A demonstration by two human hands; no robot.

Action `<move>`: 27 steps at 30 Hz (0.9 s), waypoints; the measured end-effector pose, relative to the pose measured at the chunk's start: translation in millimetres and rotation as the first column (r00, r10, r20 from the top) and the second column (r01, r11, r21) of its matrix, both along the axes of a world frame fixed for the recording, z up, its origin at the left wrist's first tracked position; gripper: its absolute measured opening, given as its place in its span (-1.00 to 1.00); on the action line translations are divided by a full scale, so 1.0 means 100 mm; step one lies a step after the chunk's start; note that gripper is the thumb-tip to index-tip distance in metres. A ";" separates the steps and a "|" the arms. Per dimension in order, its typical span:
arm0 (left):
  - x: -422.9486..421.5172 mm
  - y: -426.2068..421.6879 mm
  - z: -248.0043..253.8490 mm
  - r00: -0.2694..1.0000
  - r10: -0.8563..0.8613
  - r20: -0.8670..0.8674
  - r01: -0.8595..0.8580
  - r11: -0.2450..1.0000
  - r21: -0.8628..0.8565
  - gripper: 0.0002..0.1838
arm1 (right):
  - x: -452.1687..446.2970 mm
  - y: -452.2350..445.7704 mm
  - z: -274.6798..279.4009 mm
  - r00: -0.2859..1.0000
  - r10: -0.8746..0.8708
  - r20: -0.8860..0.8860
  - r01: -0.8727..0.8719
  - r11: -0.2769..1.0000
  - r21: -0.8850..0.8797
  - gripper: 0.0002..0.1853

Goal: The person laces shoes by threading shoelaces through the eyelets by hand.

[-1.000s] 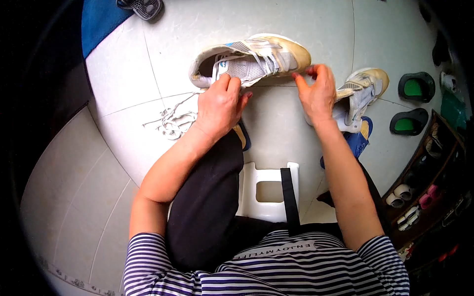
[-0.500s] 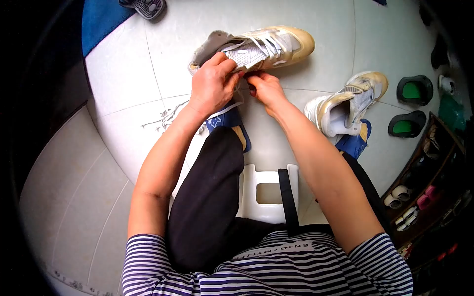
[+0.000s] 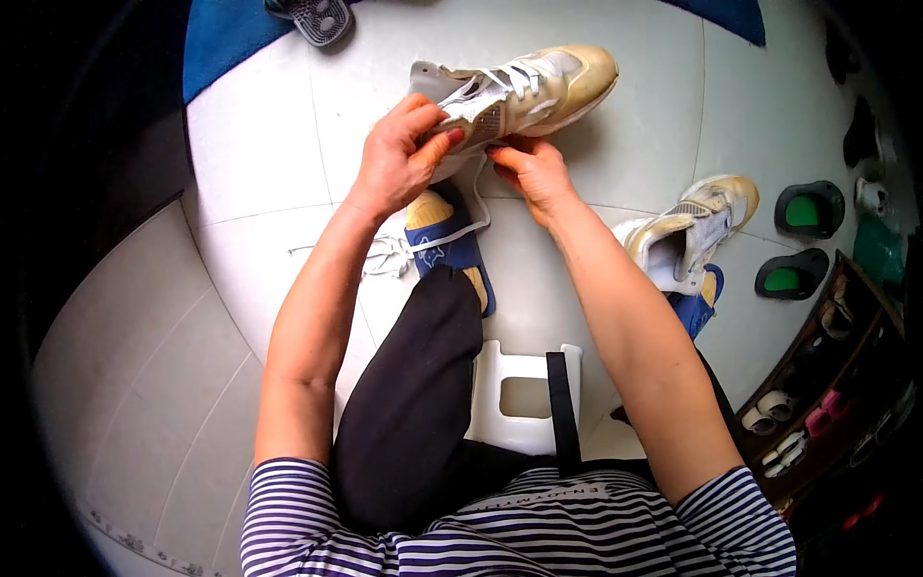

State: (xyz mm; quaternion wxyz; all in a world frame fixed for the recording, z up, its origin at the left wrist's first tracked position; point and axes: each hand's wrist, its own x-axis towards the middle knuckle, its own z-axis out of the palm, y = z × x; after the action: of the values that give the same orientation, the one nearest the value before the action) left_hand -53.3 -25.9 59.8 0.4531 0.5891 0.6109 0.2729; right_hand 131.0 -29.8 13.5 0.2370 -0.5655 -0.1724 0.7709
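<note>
A worn white and yellowed sneaker [image 3: 556, 88] is held up in front of me, toe to the right, with white lacing across its front. My left hand [image 3: 404, 154] grips the near side of its opening, thumb outside and fingers over the edge. Under the shoe's near side, my right hand [image 3: 535, 175] is closed in a pinch at the white shoelace [image 3: 484, 204]. That lace hangs down in a curve across my blue slipper [image 3: 444, 245] to a loose bundle on the floor. My right fingertips partly hide the pinched piece.
The matching sneaker [image 3: 685, 231] stands to the right by my other slipper [image 3: 694, 310]. Black slippers with green insoles [image 3: 808, 210] lie farther right, near a shoe rack [image 3: 803, 385]. A white plastic stool [image 3: 488, 389] is beneath me; a grey slipper [image 3: 325, 19] lies by a blue mat [image 3: 231, 43].
The held sneaker has turned so more of its near side shows. My right hand has moved slightly right and down, and a longer stretch of lace now hangs in view.
</note>
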 end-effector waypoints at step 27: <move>0.25 -0.27 -0.09 0.947 -0.035 -0.319 0.155 0.919 0.361 -0.73 | 0.45 0.43 0.20 0.313 0.119 0.942 -0.864 0.448 0.231 -0.80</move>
State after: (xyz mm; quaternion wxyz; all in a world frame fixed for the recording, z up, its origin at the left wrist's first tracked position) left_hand -28.1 -53.3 51.0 0.2424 0.7302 0.5791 0.2694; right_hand 175.6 13.5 33.2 0.0418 -0.6108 -0.7344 0.2930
